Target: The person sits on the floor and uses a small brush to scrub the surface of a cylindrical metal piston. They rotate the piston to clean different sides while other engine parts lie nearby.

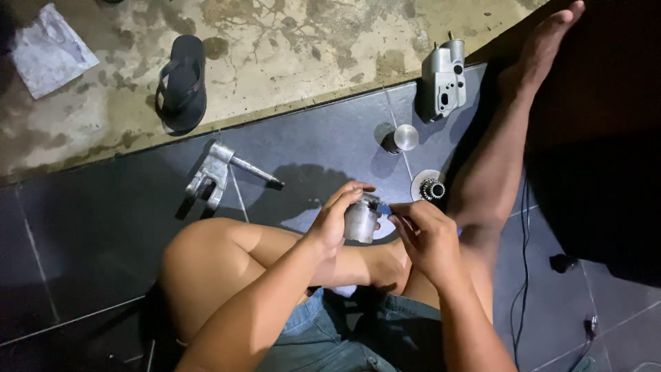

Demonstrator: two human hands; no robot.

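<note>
dark floor tiles (103,234) meet stained concrete (289,48) beyond. person seated cross-legged. left hand (337,220) wrapped around a small grey metal cylinder (361,220), held above the lap. right hand (427,238) touches its right edge, fingers pinched together; what they pinch cannot be told. on the tiles: metal bracket (213,176), round cap (403,138), gear on disc (432,188), grey housing (444,79). black sandal (182,83) on concrete.

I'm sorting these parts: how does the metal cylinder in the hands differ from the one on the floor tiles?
The dull grey metal cylinder is held in the left hand, with the right hand at its end; the shiny round-topped metal cylinder stands free on the dark floor tiles. The held one looks larger and grimier. Both are grey metal.
</note>
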